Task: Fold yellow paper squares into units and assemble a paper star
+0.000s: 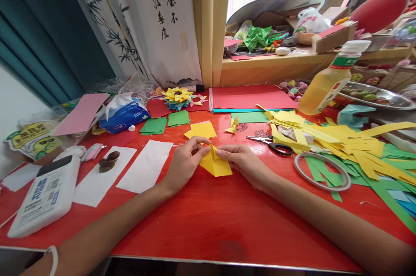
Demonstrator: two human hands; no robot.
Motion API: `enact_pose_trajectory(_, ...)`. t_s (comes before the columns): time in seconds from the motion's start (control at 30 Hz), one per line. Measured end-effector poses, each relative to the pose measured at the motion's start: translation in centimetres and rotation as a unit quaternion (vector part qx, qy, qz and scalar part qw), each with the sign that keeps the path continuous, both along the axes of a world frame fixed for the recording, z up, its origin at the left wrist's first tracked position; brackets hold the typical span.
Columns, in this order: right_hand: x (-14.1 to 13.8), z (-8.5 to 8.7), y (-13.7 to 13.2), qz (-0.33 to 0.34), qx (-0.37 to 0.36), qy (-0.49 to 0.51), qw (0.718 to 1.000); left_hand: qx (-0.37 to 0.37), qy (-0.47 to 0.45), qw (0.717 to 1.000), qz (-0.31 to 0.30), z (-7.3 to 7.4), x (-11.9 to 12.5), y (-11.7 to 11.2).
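Note:
A partly folded sheet of yellow paper (217,166) is held between both hands over the middle of the red table. My left hand (188,159) pinches its upper left edge between thumb and fingers. On the other side, my right hand (243,159) grips the paper's upper right edge, fingers closed. A crease and a small raised flap show near the top. Just beyond the hands lies a stack of yellow squares (203,129). A small folded yellow piece (232,125) stands to its right.
Scissors (276,146), a tape roll (322,172) and yellow paper strips (347,141) lie to the right, near a juice bottle (331,79). Green squares (153,126) and a folded paper ring (177,97) sit behind. Left are white papers (145,166) and a white case (45,198).

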State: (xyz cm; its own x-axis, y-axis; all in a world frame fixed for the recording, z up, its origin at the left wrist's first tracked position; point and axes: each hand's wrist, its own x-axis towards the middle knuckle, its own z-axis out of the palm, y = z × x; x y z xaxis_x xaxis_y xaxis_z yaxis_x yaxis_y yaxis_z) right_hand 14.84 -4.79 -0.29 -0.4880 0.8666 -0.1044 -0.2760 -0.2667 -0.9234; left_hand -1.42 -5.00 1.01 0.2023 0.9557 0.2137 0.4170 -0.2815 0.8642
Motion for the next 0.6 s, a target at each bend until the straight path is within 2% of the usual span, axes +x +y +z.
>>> enact_pose_trajectory(0.6, -0.27, 0.0, -0.52, 0.01, -0.014, 0.016, 1.0, 0.052, 0.042, 0.998, 0.016, 0.19, 0.07, -0.43)
